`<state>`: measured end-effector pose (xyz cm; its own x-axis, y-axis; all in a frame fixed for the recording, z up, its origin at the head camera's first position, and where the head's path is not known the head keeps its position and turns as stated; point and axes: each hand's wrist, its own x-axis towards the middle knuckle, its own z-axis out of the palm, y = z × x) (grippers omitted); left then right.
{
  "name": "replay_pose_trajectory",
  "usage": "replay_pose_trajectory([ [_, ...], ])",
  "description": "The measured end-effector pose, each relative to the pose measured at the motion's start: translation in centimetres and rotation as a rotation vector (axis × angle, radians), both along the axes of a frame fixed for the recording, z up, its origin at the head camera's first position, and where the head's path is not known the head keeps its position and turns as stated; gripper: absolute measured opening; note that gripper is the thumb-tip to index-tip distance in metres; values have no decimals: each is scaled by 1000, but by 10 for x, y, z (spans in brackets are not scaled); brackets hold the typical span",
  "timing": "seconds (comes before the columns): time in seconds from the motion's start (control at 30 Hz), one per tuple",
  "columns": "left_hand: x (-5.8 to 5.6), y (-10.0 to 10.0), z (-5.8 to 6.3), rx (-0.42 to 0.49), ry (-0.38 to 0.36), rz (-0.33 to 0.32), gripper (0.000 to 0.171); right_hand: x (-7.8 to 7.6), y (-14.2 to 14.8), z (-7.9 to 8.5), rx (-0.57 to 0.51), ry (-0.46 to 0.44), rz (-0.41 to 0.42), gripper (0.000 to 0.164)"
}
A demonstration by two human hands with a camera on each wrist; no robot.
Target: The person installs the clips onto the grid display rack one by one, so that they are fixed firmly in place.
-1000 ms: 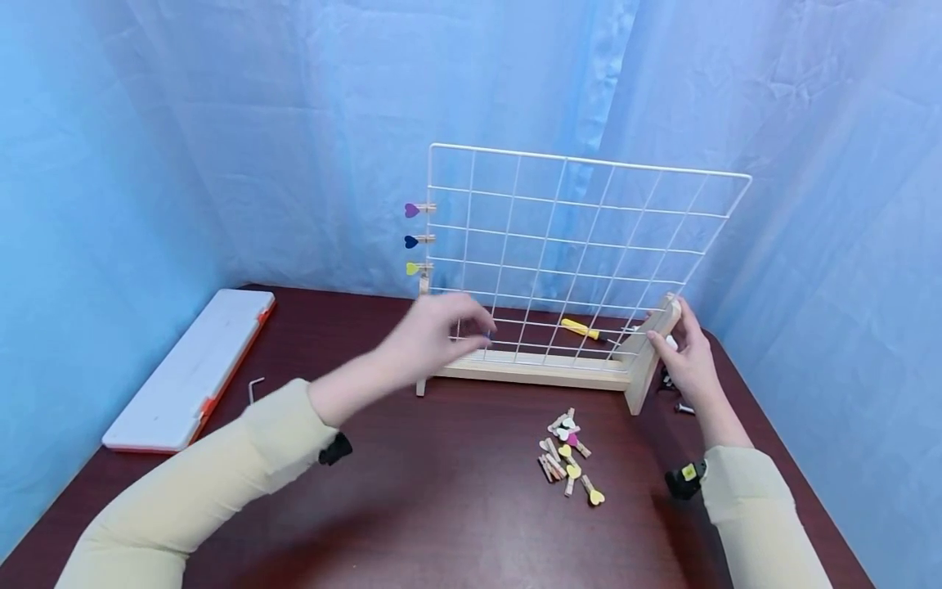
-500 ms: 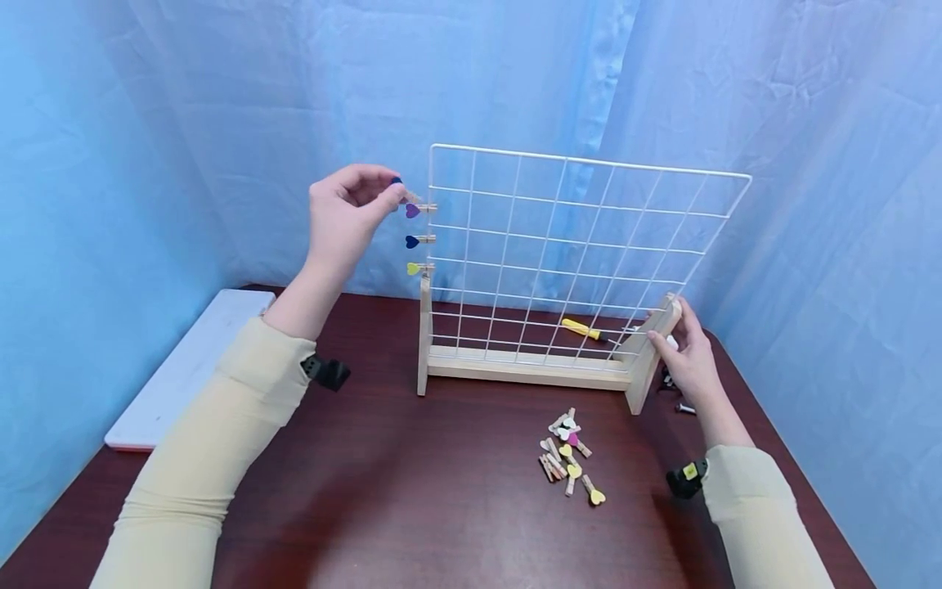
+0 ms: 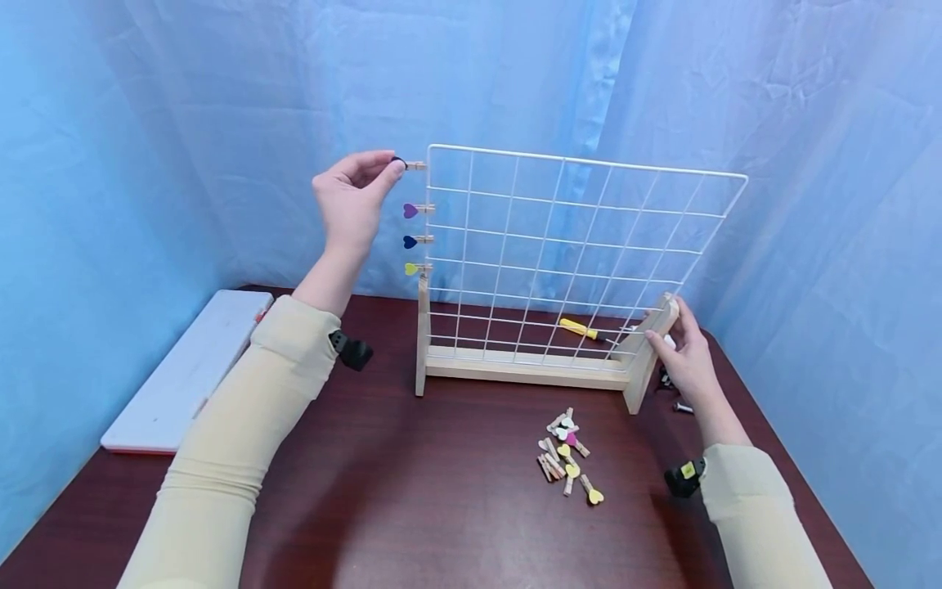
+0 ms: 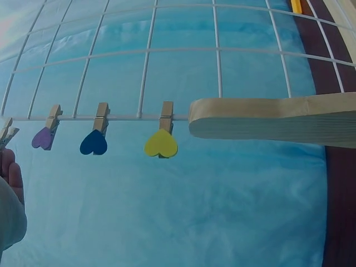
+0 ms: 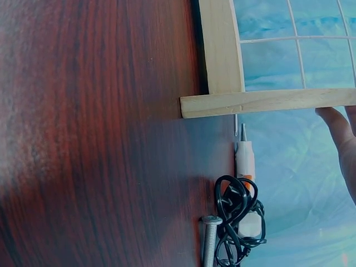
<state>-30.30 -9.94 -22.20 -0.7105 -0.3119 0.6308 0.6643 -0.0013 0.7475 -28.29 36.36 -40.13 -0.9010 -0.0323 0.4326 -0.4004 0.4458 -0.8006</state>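
Observation:
My left hand (image 3: 355, 200) pinches a wooden clothespin (image 3: 416, 166) with a dark heart, level with the upper left edge of a white wire grid (image 3: 589, 160). Whether its jaws have caught the wire I cannot tell. Below it, clothespins with a purple heart (image 4: 42, 138), a blue heart (image 4: 93, 143) and a yellow heart (image 4: 161, 144) are clipped along that side wire. A wooden stand (image 3: 526, 375) holds the grid upright. My right hand (image 3: 690, 364) grips the stand's right upright (image 3: 642, 372) near its top; in the right wrist view only some fingers show.
Several loose heart clothespins (image 3: 572, 471) lie in front of the stand. A white case (image 3: 187, 372) is at the left. Behind the grid lies a yellow-handled screwdriver (image 3: 578, 329). Right of the stand are a bolt (image 5: 210, 242), a black cable (image 5: 225, 194) and a white metal-tipped tool (image 5: 244, 158).
My left hand has swung up and left from in front of the grid, carrying the clothespin to the grid's upper left edge. My right hand has stayed on the upright.

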Motion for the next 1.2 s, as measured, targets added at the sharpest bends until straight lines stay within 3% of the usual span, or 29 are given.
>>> replay_pose_trajectory([
  [0.3,-5,10,-2,3,-7,5,27,14,-14,17,23,-2,-31,66],
  [0.53,-5,11,-4,-10,-58,-6,26,14,-15,16,16,-11,-18,67],
  [0.7,8,10,0,-95,-93,20,28,12,-16,16,24,-12,-19,67],
  [0.87,29,13,-2,-189,-70,77,32,11,-16,15,23,-11,-21,67],
  [1.0,39,22,-20,-261,-52,69,31,12,-16,15,15,-8,-18,67],
  [1.2,47,45,-78,-494,-109,-85,35,11,-16,14,6,5,-16,67],
])
